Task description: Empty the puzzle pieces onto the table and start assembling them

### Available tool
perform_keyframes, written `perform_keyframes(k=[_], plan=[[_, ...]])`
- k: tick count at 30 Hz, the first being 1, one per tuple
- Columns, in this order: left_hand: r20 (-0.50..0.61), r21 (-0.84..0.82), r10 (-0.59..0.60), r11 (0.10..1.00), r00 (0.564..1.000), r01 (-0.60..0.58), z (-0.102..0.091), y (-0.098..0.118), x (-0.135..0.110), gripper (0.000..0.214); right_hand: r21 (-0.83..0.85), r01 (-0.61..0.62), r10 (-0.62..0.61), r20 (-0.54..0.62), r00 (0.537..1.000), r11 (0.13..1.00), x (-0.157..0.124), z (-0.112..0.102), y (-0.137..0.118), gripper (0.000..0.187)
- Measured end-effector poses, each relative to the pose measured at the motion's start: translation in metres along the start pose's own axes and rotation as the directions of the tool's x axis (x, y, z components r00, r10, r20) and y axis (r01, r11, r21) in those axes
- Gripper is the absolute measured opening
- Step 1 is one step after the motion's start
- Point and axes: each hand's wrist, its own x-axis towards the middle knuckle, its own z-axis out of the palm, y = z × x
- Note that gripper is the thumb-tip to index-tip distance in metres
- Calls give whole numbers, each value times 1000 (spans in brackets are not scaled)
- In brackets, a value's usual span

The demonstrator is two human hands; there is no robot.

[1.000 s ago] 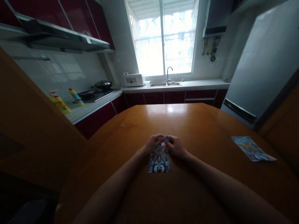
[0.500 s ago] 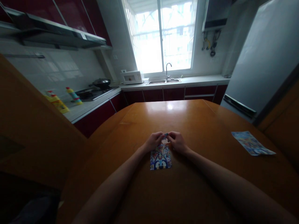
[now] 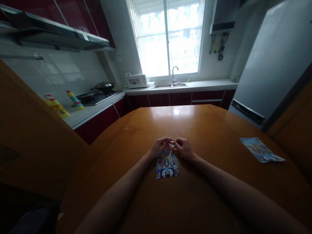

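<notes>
A small colourful sticker sheet (image 3: pixel 167 168) with a blue cartoon figure lies flat on the wooden table (image 3: pixel 200 126) in front of me. My left hand (image 3: pixel 159 148) and my right hand (image 3: pixel 185 149) meet at the sheet's far edge, fingertips curled and pinched together over a tiny piece that I cannot make out. Both wrists rest on the table beside the sheet.
A second colourful printed sheet (image 3: pixel 261 149) lies at the table's right side. Beyond the table runs a kitchen counter with a sink (image 3: pixel 170 85), a white microwave (image 3: pixel 136 81), a stove with pans (image 3: pixel 97 94) and yellow bottles (image 3: pixel 57 107). A grey fridge (image 3: pixel 270 65) stands right.
The small blue piece seen between my fingertips earlier is now hidden by my pinched fingers. My hands stay at the sheet's far edge; my head shifted slightly.
</notes>
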Motion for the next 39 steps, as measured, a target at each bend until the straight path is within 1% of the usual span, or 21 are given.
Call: perform_keyframes(k=[2,5,9,12,15,16,18,19,20,22,24,26,27,29,31,33,34,36,38,39], plan=[[8,-5,1,1000,1000,-1,-1,1,0,35,7,2,-2,17,1000,1000,-1,1,2,26],[13,8,-40,999,999,40,0,1,0,35,23,-1,1,11,1000,1000,-1,2,5,23],[21,36,-104,994,994,104,-2,-1,3,46,-4,9,-10,-24,1000,1000,1,0,8,27],[60,86,-132,988,989,126,-13,1,8,48,-48,28,-30,-35,999,998,2,-1,8,26],[113,168,-147,978,983,127,-35,10,10,36,-104,49,-54,-44,998,993,1,0,8,19],[145,219,-168,967,975,134,-43,13,10,34,-123,56,-62,-45,997,991,0,1,7,18],[229,404,-277,899,933,168,-54,18,8,40,-157,64,-72,-50,996,986,-3,2,7,21],[251,447,-315,877,915,179,-58,20,7,43,-173,63,-73,-53,996,983,-4,3,6,25],[269,480,-347,857,898,187,-59,21,6,46,-193,61,-73,-56,996,979,-5,3,6,30],[293,495,-372,847,881,193,-57,21,5,47,-240,59,-76,-60,995,969,-6,2,5,35],[310,511,-390,837,867,193,-51,20,4,47,-284,70,-89,-53,995,956,-7,-1,2,33],[318,521,-405,830,857,199,-46,18,5,43,-331,112,-125,-19,992,937,-9,-3,-2,27],[320,522,-411,828,853,203,-45,18,5,39,-358,147,-150,18,988,922,-10,-4,-4,23],[327,515,-412,833,851,205,-45,17,5,27,-419,240,-201,136,970,876,-14,-6,-10,21],[331,499,-401,843,854,202,-48,18,6,20,-462,334,-226,275,935,821,-18,-6,-15,29],[323,477,-383,856,865,200,-52,19,7,24,-490,381,-211,367,906,784,-21,-5,-19,35],[320,464,-372,863,871,198,-54,20,8,27,-500,380,-192,387,902,778,-22,-5,-20,34],[328,429,-351,882,877,193,-59,22,8,35,-514,346,-147,389,910,785,-23,-3,-22,25],[390,408,-337,897,857,167,-64,24,7,38,-520,306,-109,374,921,797,-22,-3,-22,15],[423,423,-333,895,843,141,-65,25,7,39,-521,294,-97,372,923,801,-21,-2,-23,11]])
